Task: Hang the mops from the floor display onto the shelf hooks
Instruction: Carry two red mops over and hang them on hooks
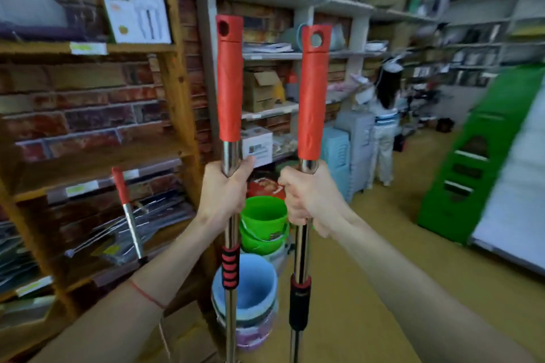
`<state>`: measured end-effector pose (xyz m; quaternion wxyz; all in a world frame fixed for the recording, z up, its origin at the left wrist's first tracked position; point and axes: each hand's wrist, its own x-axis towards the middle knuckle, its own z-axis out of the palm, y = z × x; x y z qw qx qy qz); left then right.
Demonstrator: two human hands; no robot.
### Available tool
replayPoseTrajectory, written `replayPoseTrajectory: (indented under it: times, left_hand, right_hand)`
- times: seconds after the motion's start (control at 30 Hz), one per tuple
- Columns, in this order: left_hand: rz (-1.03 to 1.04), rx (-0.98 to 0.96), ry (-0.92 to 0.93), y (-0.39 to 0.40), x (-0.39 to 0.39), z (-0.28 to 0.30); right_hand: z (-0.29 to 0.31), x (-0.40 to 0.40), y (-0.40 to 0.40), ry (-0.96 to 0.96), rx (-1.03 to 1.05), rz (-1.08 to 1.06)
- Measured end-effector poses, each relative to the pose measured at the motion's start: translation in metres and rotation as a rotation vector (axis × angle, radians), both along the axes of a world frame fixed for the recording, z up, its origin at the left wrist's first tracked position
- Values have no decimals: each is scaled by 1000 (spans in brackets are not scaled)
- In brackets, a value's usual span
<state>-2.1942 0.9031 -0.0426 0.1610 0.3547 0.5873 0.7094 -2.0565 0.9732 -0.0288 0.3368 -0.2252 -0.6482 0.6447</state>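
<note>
The left hand [224, 188] grips the steel shaft of the left mop pole [231, 82], fingers wrapped around the metal just below its red handle sleeve. The right hand [306, 200] grips the right mop pole [313, 91] in the same way, fist curled round the shaft right under the red sleeve. Both poles stand nearly upright and side by side, close but apart, each topped with a red cap pierced by a hanging hole. Lower down, each shaft carries a red and black collar. The mop heads lie below the edge of the view.

A thin red string [147, 295] circles the left forearm. Behind the poles, a green bucket [263, 215] sits stacked above a blue bucket [250, 286] on the floor. To the left, a third mop pole [129, 215] with a red handle leans against a wooden shelf [88, 156] set before a brick wall. A green and white box [134, 0] stands on the upper board of that shelf. Further back, white shelving [295, 0] holds cartons and goods. A person [383, 127] stands in the aisle facing the shelves, and a green display stand [477, 156] rises at the right.
</note>
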Motion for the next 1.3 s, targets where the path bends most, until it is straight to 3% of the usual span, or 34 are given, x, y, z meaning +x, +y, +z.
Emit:
replayPoseTrajectory:
  times: [0.47, 0.7, 0.93, 1.3]
  left_hand:
    - [-475, 13, 29, 59, 166, 41]
    - [-881, 153, 11, 71, 261, 61]
    - [-1205, 201, 8, 42, 379, 104]
    - [-1456, 283, -6, 13, 562, 163]
  right_hand:
    - [63, 211, -38, -87, 160, -680]
    - [85, 306, -100, -81, 135, -1050]
    - [107, 394, -177, -86, 196, -1412]
    - [142, 537, -255, -27, 221, -1750]
